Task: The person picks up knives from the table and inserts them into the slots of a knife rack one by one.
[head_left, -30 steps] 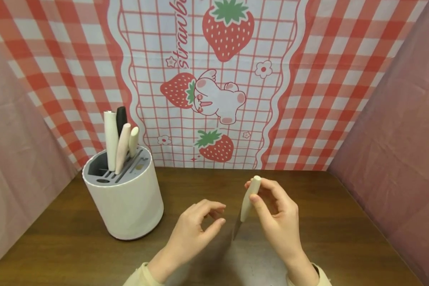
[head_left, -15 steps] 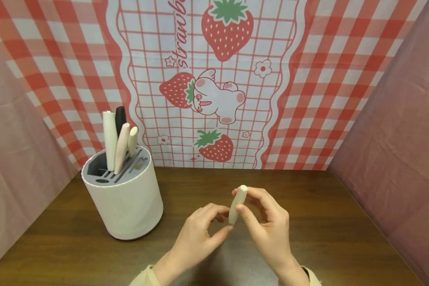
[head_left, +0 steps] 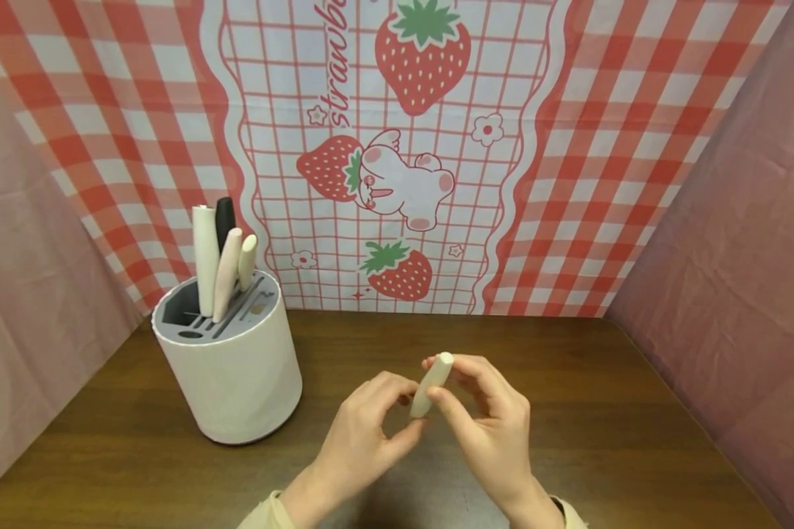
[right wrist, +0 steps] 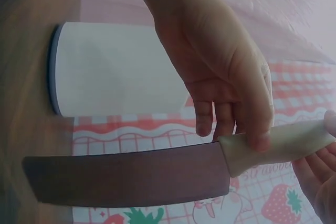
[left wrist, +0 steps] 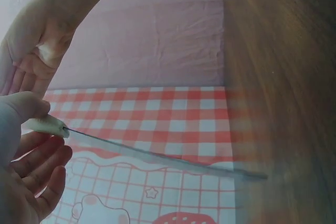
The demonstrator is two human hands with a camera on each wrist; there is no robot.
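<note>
A kitchen knife (head_left: pixel 431 386) with a cream handle stands tilted between both hands, blade downward. Its broad blade (right wrist: pixel 131 179) with a squared-off end shows in the right wrist view; the head view hides it behind my left hand. My right hand (head_left: pixel 492 426) pinches the upper end of the handle between thumb and fingers. Lower down, my left hand (head_left: pixel 367 426) has its thumb and fingers on either side of the handle, close to the blade. From the left wrist view, the handle (left wrist: pixel 50 126) lies between the left thumb and fingers, the blade seen nearly edge-on.
A white knife block (head_left: pixel 234 382) with a grey slotted top stands to the left on the wooden table (head_left: pixel 609 426). Several handles, white, pink, cream and black, rise from it. A red-and-white strawberry cloth (head_left: pixel 397 95) hangs behind, with pink cloth (head_left: pixel 728 220) at the sides.
My right hand has brought the knife left and slightly down. My left hand has moved from beside it onto the lower handle. The knife block has stayed still.
</note>
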